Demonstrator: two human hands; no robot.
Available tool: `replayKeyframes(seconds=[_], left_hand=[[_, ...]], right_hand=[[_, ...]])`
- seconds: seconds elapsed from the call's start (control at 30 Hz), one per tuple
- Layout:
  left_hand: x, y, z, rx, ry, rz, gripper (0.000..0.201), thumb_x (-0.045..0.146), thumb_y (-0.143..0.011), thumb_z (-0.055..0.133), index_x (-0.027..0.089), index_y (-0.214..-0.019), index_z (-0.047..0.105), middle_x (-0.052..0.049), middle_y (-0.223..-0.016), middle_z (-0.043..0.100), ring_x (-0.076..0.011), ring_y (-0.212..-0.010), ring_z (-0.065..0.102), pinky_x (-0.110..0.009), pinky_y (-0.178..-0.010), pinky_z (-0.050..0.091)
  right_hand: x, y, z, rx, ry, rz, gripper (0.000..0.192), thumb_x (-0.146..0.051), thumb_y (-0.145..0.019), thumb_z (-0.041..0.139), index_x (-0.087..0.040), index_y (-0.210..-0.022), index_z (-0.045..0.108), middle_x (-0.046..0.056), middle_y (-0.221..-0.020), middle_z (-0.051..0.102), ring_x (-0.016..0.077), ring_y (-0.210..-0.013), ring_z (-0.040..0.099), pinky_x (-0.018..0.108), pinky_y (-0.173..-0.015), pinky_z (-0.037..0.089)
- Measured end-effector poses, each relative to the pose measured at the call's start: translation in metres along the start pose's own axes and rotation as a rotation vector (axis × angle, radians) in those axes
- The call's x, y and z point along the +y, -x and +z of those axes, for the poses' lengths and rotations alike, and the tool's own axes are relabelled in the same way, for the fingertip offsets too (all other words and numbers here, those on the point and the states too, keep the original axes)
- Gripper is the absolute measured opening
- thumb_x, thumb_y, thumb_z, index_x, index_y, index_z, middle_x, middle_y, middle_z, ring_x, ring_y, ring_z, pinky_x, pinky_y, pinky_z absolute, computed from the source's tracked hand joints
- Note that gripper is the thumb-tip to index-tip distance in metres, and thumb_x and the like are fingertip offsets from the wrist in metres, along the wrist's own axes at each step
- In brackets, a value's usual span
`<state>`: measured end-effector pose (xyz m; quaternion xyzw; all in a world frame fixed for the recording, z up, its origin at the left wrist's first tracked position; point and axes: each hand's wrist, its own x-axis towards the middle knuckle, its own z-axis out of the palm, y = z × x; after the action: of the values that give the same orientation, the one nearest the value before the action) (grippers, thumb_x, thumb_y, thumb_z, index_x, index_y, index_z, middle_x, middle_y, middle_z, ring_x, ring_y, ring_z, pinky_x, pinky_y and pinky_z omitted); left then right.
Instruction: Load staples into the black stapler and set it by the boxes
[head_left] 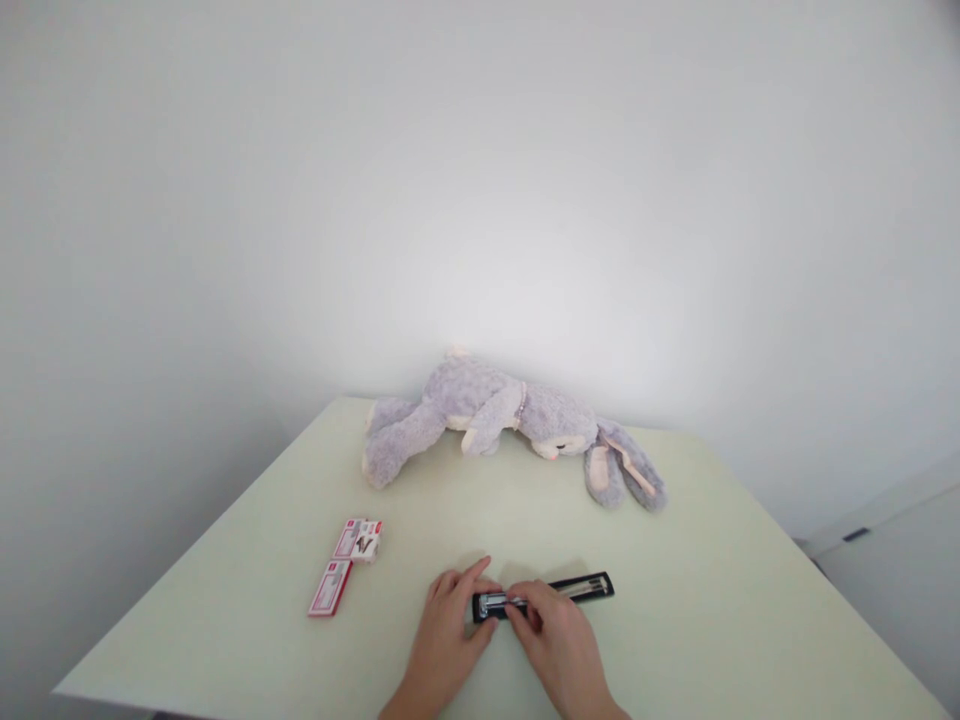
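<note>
Lying crosswise, right end angled slightly away, long black metal-railed stapler [576,589] is gripped by left hand [450,622], pinched by right hand [559,628].

A hand could pass over the right side of the table [735,600], or between the plush rabbit [499,408] blocking most of the far edge and the black stapler [601,584]; small boxes [330,588] obstruct the left
</note>
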<state>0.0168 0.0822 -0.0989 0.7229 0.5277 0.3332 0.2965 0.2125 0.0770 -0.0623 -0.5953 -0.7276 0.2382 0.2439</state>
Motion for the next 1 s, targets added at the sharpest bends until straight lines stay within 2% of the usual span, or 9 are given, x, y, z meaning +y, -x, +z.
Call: replayKeyframes(seconds=[0.1,0.2,0.23,0.33,0.57,0.7,0.87,1.0], left_hand=[[0.003,0.001,-0.002,0.046,-0.007,0.029,0.061,0.028,-0.084,0.074,0.034,-0.141,0.054,-0.003,-0.122,0.072,-0.0256,-0.116,0.059,-0.044,-0.106,0.044],[0.006,0.004,-0.004,0.154,-0.044,0.0,0.021,0.036,-0.092,0.066,0.03,-0.112,0.07,-0.004,-0.112,0.07,-0.0239,-0.109,0.061,-0.039,-0.097,0.048],[0.007,0.006,-0.004,0.181,-0.061,-0.017,0.014,0.038,-0.095,0.063,0.029,-0.101,0.071,-0.004,-0.106,0.069,-0.0231,-0.104,0.062,-0.038,-0.094,0.048],[0.009,0.008,-0.002,0.215,-0.098,-0.056,0.02,0.041,-0.097,0.06,0.027,-0.086,0.07,-0.002,-0.092,0.068,-0.0218,-0.093,0.062,-0.036,-0.087,0.048],[0.016,0.007,0.007,0.217,-0.118,-0.112,0.014,0.039,-0.095,0.063,0.029,-0.091,0.072,-0.001,-0.093,0.07,-0.0231,-0.094,0.064,-0.039,-0.088,0.045],[0.013,0.009,0.012,0.222,-0.101,-0.141,0.017,0.04,-0.096,0.062,0.027,-0.087,0.07,-0.001,-0.09,0.069,-0.0206,-0.083,0.063,-0.036,-0.082,0.047],[0.009,0.011,0.014,0.217,-0.056,-0.134,0.02,0.04,-0.097,0.059,0.026,-0.087,0.069,-0.001,-0.09,0.067,-0.0188,-0.081,0.061,-0.032,-0.078,0.05],[0.009,0.009,0.008,0.197,-0.02,-0.105,0.021,0.042,-0.097,0.058,0.026,-0.099,0.072,-0.003,-0.096,0.067,-0.0191,-0.086,0.063,-0.033,-0.08,0.052]], right_hand=[[0.002,0.0,0.006,0.028,-0.01,0.053,0.012,-0.032,-0.096,0.059,-0.028,-0.099,0.07,-0.003,-0.074,0.065,0.0176,-0.069,0.061,0.026,-0.066,0.037],[0.004,0.0,0.009,0.048,-0.037,0.097,0.019,-0.038,-0.098,0.056,-0.026,-0.091,0.069,-0.002,-0.07,0.065,0.0179,-0.066,0.061,0.027,-0.063,0.037],[0.005,0.0,0.009,0.049,-0.052,0.104,0.023,-0.04,-0.099,0.054,-0.026,-0.088,0.07,-0.001,-0.071,0.067,0.018,-0.066,0.061,0.027,-0.063,0.037],[0.004,0.001,0.01,0.055,-0.088,0.145,0.032,-0.045,-0.101,0.05,-0.027,-0.085,0.072,0.0,-0.073,0.071,0.0185,-0.066,0.063,0.027,-0.063,0.037],[0.0,-0.004,0.024,0.113,-0.162,0.234,0.034,-0.049,-0.095,0.056,-0.027,-0.078,0.075,0.0,-0.065,0.069,0.0194,-0.062,0.06,0.028,-0.062,0.036],[0.003,-0.006,0.031,0.142,-0.267,0.254,0.037,-0.051,-0.092,0.058,-0.024,-0.072,0.074,0.0,-0.062,0.065,0.0183,-0.06,0.055,0.028,-0.059,0.035],[0.008,-0.005,0.031,0.126,-0.325,0.248,0.038,-0.053,-0.09,0.062,-0.022,-0.072,0.075,-0.002,-0.058,0.059,0.0161,-0.058,0.05,0.026,-0.056,0.035],[0.008,0.0,0.027,0.148,-0.394,0.18,0.038,-0.055,-0.09,0.064,-0.021,-0.079,0.077,-0.001,-0.061,0.061,0.0158,-0.059,0.052,0.026,-0.058,0.04]])
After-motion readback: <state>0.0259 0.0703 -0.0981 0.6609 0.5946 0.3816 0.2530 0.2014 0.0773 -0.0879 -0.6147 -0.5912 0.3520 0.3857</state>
